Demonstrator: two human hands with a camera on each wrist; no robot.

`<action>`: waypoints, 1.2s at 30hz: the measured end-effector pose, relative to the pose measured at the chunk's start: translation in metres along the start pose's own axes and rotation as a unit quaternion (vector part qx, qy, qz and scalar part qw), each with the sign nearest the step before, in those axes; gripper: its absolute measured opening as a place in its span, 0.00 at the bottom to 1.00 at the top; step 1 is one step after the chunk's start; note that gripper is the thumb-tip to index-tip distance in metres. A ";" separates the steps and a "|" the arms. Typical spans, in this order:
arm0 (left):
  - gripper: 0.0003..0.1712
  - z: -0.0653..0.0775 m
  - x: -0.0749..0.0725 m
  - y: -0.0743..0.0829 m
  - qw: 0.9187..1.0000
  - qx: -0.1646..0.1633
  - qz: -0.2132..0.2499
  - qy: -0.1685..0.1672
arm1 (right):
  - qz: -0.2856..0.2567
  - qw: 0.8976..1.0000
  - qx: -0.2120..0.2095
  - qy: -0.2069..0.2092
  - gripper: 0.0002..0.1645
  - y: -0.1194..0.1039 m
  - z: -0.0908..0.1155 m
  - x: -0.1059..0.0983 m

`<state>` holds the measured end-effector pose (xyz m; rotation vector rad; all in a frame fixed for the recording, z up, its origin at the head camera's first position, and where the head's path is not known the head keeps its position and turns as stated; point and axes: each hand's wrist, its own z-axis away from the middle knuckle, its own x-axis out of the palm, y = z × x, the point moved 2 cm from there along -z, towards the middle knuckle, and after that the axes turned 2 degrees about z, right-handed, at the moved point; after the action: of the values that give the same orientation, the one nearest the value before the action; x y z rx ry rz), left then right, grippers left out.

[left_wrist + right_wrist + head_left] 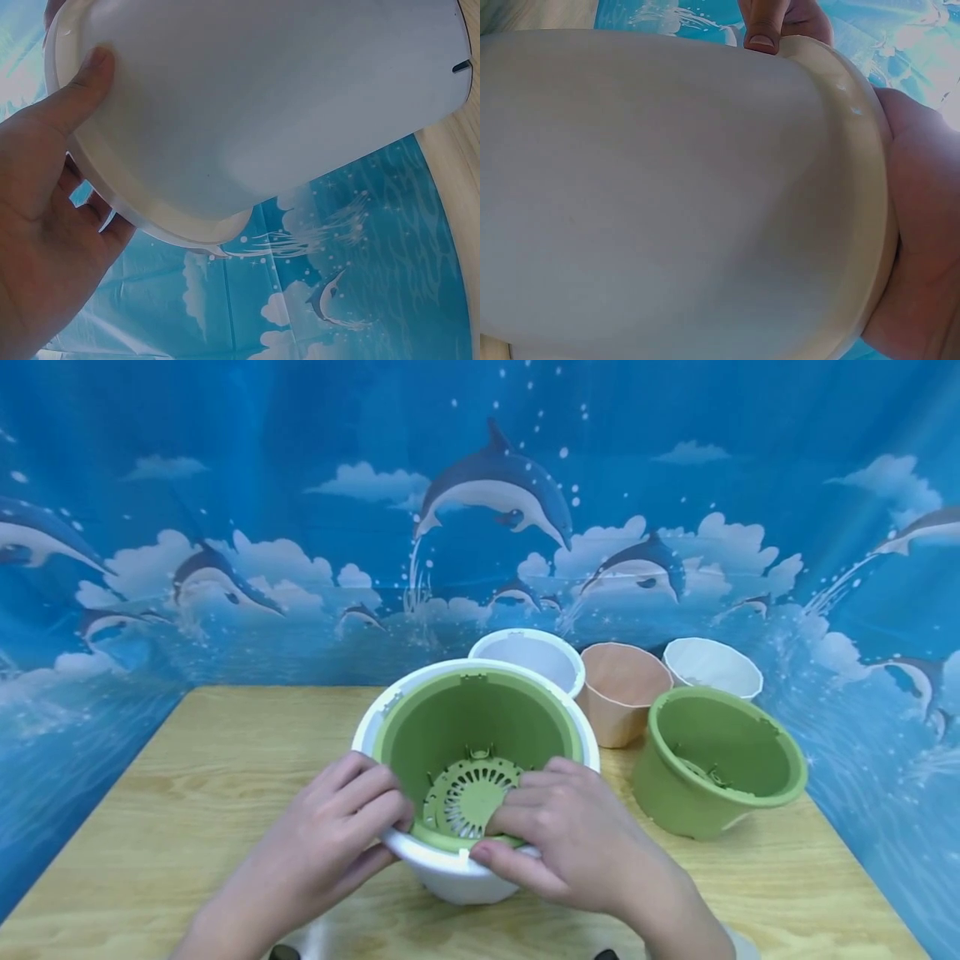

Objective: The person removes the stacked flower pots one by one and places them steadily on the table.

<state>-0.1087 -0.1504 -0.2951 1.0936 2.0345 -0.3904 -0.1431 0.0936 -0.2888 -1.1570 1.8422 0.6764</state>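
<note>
A green flowerpot (pixel 480 702) with a slotted bottom sits inside a larger white flowerpot (pixel 461 887), tilted toward me at the table's front. My left hand (pixel 337 827) grips the white pot's rim at the near left; in the left wrist view its thumb (pixel 86 86) lies on the outer wall, with the fingers over the rim. At the near right, my right hand (pixel 573 835) holds the rims, its fingers curled inside the green pot and its thumb along the front edge. In the right wrist view the white pot's wall (pixel 667 195) hides most of the right fingers.
Right of the nested pots stands another green pot (pixel 690 802) with small green pieces inside. Behind are a white pot (pixel 525 652), a peach-coloured pot (pixel 615 714) and a white faceted pot (pixel 712 668). A blue dolphin-print curtain (pixel 300 485) hangs behind the wooden table (pixel 187 802).
</note>
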 end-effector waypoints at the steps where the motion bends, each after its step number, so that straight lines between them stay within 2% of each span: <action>1: 0.08 0.000 0.000 0.000 1.000 0.000 -0.001 0.000 | -0.001 1.000 0.001 -0.003 0.21 0.000 0.000 0.000; 9: 0.09 -0.001 -0.001 -0.001 1.000 0.010 -0.006 0.006 | 0.000 1.000 -0.006 0.001 0.23 0.001 -0.001 0.001; 21: 0.09 0.001 -0.001 0.000 1.000 0.000 -0.007 0.000 | 0.003 0.999 -0.026 0.020 0.20 0.002 -0.001 0.000; 36: 0.10 0.001 -0.002 0.000 1.000 -0.003 -0.006 -0.001 | -0.005 0.999 -0.023 0.031 0.21 0.001 -0.002 0.001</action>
<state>-0.1076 -0.1526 -0.2942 1.0770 2.0395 -0.3909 -0.1452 0.0923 -0.2883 -1.2298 1.8799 0.6869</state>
